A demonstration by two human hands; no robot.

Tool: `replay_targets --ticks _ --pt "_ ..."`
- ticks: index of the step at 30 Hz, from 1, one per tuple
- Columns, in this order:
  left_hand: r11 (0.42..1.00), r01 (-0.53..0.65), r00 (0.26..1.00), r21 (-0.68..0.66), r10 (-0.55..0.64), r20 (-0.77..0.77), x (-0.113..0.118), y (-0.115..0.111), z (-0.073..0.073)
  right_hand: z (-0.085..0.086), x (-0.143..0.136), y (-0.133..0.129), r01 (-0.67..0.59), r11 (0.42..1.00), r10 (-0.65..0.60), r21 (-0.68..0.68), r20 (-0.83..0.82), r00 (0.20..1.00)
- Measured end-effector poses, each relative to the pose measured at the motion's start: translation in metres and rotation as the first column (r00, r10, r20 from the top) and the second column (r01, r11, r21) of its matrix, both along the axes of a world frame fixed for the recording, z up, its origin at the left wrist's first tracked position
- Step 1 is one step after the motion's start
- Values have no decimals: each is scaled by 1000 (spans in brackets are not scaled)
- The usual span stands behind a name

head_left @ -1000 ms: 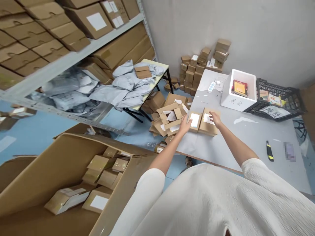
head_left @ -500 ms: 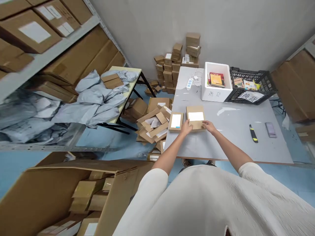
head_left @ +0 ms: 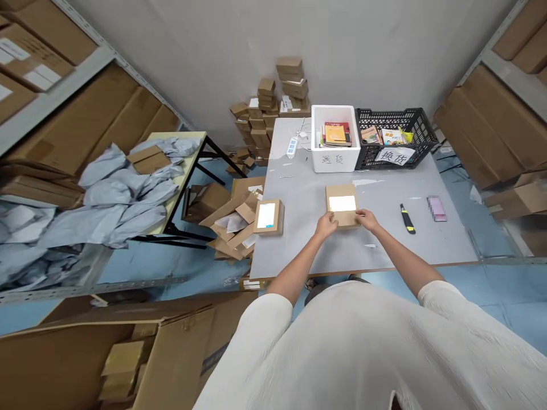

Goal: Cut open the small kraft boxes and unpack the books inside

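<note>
A flat brown cardboard box [head_left: 342, 191] with a white label lies on the grey table [head_left: 299, 250] in front of me. My left hand [head_left: 327, 224] grips its near left corner, fingers closed over the edge. At the near right corner, my right hand [head_left: 367, 219] pinches the box's side. A smaller cardboard box [head_left: 278, 219], also with a white label, sits on the table's left edge, away from both hands. To the right lie a black and yellow utility knife [head_left: 407, 219] and a pinkish, blurred-out flat object [head_left: 436, 208].
A white foam box [head_left: 333, 160] and a black crate [head_left: 395, 156] with books stand at the table's back. Opened cartons [head_left: 235, 222] crowd the floor on the left. Grey parcels [head_left: 123, 193] cover a side table. A large carton [head_left: 179, 347] stands behind at left.
The labelled box in my hands has moved right across the table, apart from the smaller box it was beside. My view has turned to the right.
</note>
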State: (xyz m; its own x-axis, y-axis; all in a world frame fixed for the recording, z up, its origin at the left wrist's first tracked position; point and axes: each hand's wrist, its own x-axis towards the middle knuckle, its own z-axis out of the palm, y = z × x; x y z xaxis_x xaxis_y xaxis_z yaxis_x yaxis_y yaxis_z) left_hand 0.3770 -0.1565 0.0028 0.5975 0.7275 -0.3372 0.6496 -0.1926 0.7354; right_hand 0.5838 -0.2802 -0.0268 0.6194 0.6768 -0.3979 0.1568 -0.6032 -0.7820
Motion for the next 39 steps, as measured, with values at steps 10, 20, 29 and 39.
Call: replay_targets --ticks 10,20,29,39 --pt "993 99 993 68 -103 54 53 -35 -7 2 45 -38 -63 995 71 -76 109 992" --pt "983 125 992 135 -123 -22 59 -33 -14 12 59 -28 -207 966 254 -156 409 877" --pt "994 104 995 44 -104 6 67 -61 -13 16 93 22 -447 839 543 -309 448 710" --pt "996 -74 997 50 74 13 83 -96 -12 2 132 93 -592 724 687 -354 449 572"
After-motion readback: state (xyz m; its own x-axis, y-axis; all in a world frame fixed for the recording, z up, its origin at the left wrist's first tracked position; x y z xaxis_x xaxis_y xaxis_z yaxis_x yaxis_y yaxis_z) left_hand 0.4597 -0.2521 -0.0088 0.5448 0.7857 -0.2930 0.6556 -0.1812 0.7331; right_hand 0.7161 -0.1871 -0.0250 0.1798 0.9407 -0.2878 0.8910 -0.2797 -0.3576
